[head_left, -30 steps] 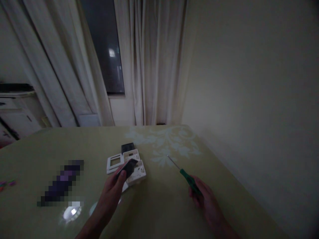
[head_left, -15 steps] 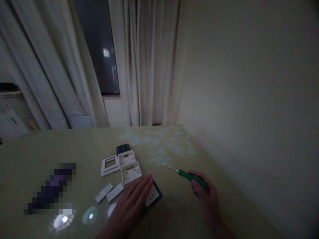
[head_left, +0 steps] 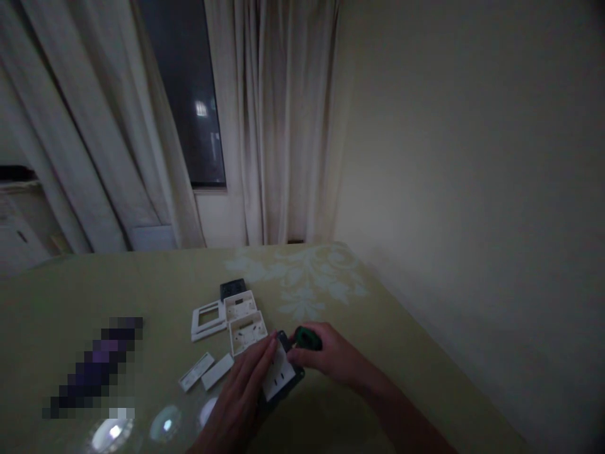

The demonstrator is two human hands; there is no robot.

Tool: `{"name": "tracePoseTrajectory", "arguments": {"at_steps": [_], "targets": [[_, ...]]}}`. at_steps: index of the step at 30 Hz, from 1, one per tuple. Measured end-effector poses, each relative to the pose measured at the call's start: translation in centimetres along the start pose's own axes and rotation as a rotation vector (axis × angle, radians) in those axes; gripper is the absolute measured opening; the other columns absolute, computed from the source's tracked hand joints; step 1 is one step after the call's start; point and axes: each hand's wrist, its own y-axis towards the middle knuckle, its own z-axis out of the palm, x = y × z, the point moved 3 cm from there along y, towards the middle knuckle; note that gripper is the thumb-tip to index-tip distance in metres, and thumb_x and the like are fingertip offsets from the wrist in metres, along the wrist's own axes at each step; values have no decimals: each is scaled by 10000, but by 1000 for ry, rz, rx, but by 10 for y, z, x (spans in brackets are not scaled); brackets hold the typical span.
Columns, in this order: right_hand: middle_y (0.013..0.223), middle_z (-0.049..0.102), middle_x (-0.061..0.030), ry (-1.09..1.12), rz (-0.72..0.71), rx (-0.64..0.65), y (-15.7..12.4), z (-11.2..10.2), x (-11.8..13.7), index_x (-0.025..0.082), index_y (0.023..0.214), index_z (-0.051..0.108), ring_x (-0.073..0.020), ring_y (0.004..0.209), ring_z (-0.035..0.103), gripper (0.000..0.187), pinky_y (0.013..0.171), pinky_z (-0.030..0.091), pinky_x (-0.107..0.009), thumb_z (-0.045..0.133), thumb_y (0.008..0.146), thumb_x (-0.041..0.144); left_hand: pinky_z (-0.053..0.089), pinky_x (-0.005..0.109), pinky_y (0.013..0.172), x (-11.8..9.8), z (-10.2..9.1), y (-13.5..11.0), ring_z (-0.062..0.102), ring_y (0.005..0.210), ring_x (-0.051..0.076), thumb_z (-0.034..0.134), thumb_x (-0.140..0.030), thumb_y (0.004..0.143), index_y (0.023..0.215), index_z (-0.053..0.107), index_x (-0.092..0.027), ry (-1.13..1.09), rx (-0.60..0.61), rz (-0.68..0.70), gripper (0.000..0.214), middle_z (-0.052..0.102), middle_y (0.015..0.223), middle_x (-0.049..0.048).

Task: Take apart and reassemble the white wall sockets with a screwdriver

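Observation:
My left hand (head_left: 243, 394) lies flat, fingers stretched, on a dark switch module with white keys (head_left: 282, 377) that rests on the yellow-green table (head_left: 401, 353). My right hand (head_left: 328, 359) is closed round a green-handled screwdriver (head_left: 308, 338), held upright over the module's far corner; its tip is hidden. Just beyond the hands lie two white back boxes (head_left: 246, 328), a white frame (head_left: 208, 318) and a dark module (head_left: 232, 289). Two small white cover strips (head_left: 207, 371) lie left of my left hand.
A blurred dark purple object (head_left: 94, 366) lies at the left of the table. Bright reflections (head_left: 113, 432) show on the near table surface. Pale curtains (head_left: 278, 120) and a dark window (head_left: 184, 94) stand behind; a bare wall (head_left: 472, 157) runs along the table's right side.
My right hand swung the screwdriver in from the right and stood it over the switch module. My left hand, which had lifted the module a second ago, now presses it to the table.

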Motion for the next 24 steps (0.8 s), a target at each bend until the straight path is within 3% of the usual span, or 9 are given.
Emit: {"name": "tracePoseTrajectory", "arguments": {"at_steps": [4,9,14,19,24], "targets": [[703,577,34,66,18,29,23,21,-8,179,777,683,-130,663,486,366,637,405,-257,884,730,482,534,417,1205,9,-1,5,545,1524,277,427,-67,1084,1722,316,-236,12,-29,-2,670,594,1622,158],[581,486,76,117,75,-4,58,35,-13,207,723,614,-86,515,376,403,488,280,-234,878,723,513,506,479,1235,42,-1,0,444,1595,313,519,-117,1068,1738,253,-294,15,22,-156,742,453,1734,134],[497,435,112,122,139,-9,93,56,-12,202,735,622,-61,427,316,339,420,203,-220,880,779,417,552,531,1170,86,-9,-15,571,1481,360,566,-273,1066,1730,259,-297,-42,37,-329,732,544,1644,174],[579,611,72,143,162,32,113,86,-7,175,803,683,-51,411,353,232,404,235,-216,866,811,317,610,526,1060,115,-18,-19,714,1252,361,474,-367,1063,1580,549,-213,-121,27,-495,545,711,1393,185],[521,568,95,172,187,31,124,104,-5,173,790,690,-44,376,313,207,389,202,-220,883,790,248,611,507,1046,125,-24,-18,743,1188,344,498,-243,915,1316,735,-203,-146,-16,-572,467,777,1272,157]]}}
